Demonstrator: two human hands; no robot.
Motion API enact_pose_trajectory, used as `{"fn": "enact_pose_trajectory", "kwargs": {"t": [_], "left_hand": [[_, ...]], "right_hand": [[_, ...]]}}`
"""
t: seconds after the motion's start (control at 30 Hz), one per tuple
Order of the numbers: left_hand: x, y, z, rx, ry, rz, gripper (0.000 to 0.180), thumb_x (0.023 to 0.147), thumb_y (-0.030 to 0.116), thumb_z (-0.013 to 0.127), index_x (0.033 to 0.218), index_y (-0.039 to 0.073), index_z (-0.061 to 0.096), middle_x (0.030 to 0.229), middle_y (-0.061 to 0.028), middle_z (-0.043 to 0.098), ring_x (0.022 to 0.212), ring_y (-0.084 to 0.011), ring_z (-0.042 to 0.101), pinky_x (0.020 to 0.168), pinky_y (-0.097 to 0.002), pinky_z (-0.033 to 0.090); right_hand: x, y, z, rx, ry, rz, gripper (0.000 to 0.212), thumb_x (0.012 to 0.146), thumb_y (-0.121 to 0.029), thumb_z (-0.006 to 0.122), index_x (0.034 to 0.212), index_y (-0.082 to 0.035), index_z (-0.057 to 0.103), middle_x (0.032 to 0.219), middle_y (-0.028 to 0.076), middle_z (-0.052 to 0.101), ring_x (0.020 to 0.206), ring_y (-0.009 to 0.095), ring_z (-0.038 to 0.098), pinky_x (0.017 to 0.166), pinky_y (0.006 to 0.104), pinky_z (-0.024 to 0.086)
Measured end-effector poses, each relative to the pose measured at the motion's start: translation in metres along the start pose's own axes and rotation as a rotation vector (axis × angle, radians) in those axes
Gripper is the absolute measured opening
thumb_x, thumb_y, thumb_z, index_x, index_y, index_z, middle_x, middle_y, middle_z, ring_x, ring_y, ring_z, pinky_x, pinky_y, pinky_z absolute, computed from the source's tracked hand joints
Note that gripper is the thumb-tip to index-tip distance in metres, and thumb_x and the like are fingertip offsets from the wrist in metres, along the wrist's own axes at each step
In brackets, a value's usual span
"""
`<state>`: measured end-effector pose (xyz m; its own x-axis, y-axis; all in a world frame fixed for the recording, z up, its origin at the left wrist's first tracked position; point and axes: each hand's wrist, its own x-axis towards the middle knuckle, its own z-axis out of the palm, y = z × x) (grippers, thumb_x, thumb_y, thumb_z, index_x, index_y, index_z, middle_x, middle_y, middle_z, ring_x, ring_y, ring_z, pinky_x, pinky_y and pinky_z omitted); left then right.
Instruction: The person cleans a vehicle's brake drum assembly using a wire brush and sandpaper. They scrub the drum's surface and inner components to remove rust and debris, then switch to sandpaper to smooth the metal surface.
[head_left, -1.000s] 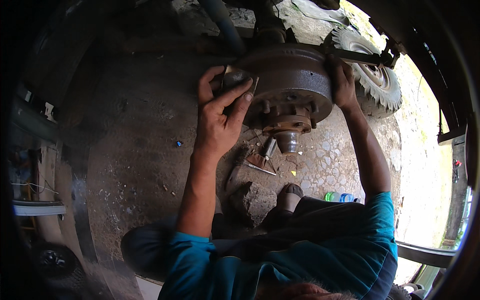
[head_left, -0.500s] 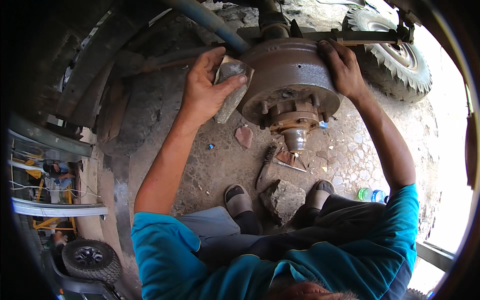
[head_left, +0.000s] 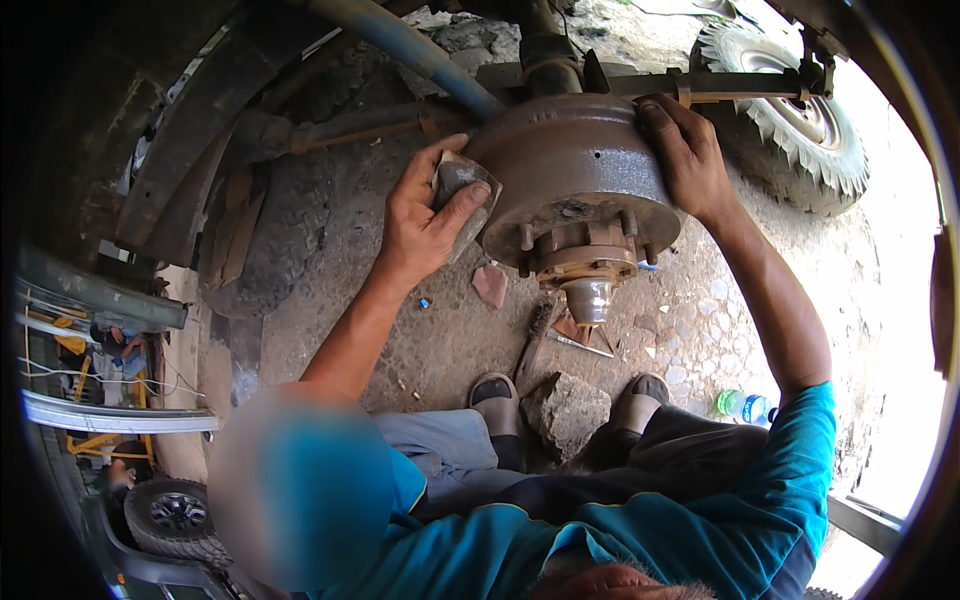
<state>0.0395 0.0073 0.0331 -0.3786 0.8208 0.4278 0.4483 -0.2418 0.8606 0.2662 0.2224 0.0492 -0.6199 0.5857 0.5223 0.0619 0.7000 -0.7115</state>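
One black wheel (head_left: 172,512) sits at the lower left of the frame. Left of centre, the left hand (head_left: 412,225) grips a grey block (head_left: 456,174) beside the drum; whether they touch, I cannot tell. The block looks hard, stiff and light enough for one hand, rough enough not to slip, and best held across its long edges. The hand is partly closed, thumb across the near face, forearm slanting up from the lower left.

In the upper middle, the rusty drum (head_left: 570,150) sits on an axle, its studded face toward the lower edge. It is probably heavy, rigid and hard to harm; I would hold the outer rim from both sides, minding the smoother band. At its upper right, the right hand (head_left: 686,160) lies half open against the side, fingers curled, elbow bent outward.
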Motion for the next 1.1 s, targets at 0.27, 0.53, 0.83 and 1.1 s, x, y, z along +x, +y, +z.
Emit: {"fn": "enact_pose_trajectory", "kwargs": {"t": [0.27,0.53,0.83,1.1], "left_hand": [[0.01,-0.01,-0.008,0.016,0.02,0.095,0.067,0.073,0.013,0.089,0.129,0.002,0.055,0.107,-0.0062,0.064,0.095,-0.0105,0.062,0.082,-0.0251,0.052],[0.056,0.025,0.012,0.443,-0.044,0.371,0.092,0.058,0.023,0.096,0.139,0.007,0.053,0.124,-0.0091,0.061,0.114,-0.0208,0.059,0.1,-0.0359,0.048],[0.043,0.017,0.016,0.186,-0.033,0.136,0.094,0.059,0.028,0.095,0.139,0.004,0.052,0.13,-0.0153,0.061,0.123,-0.026,0.054,0.105,-0.0414,0.045],[0.022,0.001,-0.014,0.202,-0.072,-0.006,0.091,0.062,0.023,0.094,0.139,0.001,0.05,0.13,-0.0164,0.06,0.123,-0.0275,0.055,0.107,-0.0425,0.048]], "right_hand": [[0.0,0.003,0.002,0.036,0.003,0.01,0.035,0.1,-0.027,0.05,0.108,0.003,0.066,0.092,0.022,0.069,0.087,0.031,0.069,0.079,0.0376,0.051],[-0.001,0.006,0.001,0.061,-0.011,0.003,0.033,0.1,-0.026,0.05,0.106,0.003,0.065,0.086,0.019,0.067,0.079,0.026,0.065,0.076,0.0348,0.05],[0.0,0.013,0.002,0.041,0.01,-0.029,0.034,0.1,-0.028,0.051,0.107,0.003,0.064,0.085,0.017,0.066,0.076,0.023,0.061,0.075,0.0338,0.049],[0.002,0.01,0.006,0.015,0.026,-0.082,0.033,0.1,-0.026,0.049,0.104,0.003,0.064,0.084,0.019,0.066,0.075,0.023,0.062,0.074,0.0341,0.049]]}}
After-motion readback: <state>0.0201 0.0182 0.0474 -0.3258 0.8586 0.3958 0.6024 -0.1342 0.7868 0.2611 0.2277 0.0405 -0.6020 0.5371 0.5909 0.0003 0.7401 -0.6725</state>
